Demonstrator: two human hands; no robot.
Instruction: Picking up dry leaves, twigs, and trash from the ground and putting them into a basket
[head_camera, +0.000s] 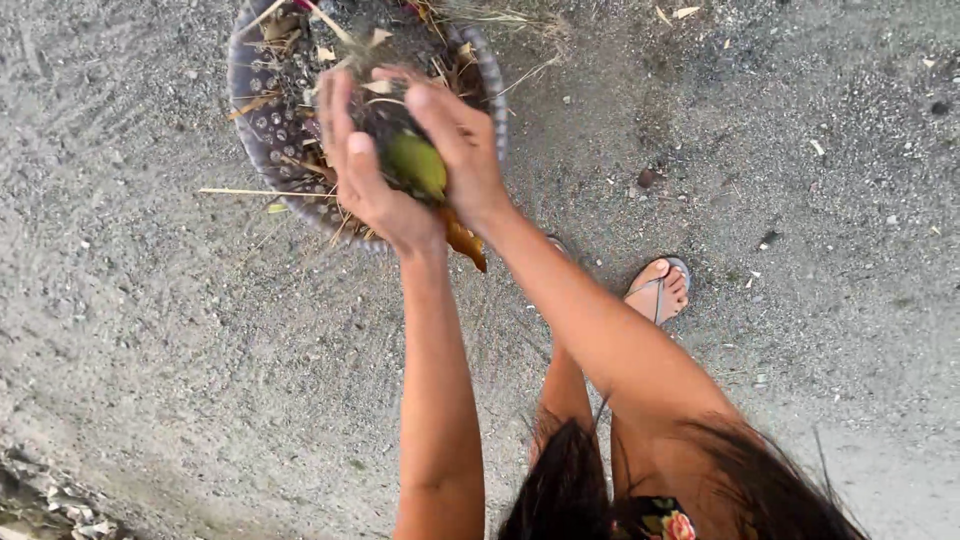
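Note:
My left hand (362, 165) and my right hand (455, 140) are pressed together around a clump of dry leaves, dirt and twigs, with a green leaf (418, 165) showing between the palms and an orange-brown leaf (466, 240) hanging below. Both hands hover over a round grey perforated basket (262, 125) on the ground, which holds more dry leaves and stalks (300, 40).
Grey sandy ground (780, 150) with small pebbles surrounds the basket. My foot in a sandal (658, 290) stands to the right of the basket. Loose debris lies at the lower left corner (60, 510). My dark hair (570, 490) hangs into view at the bottom.

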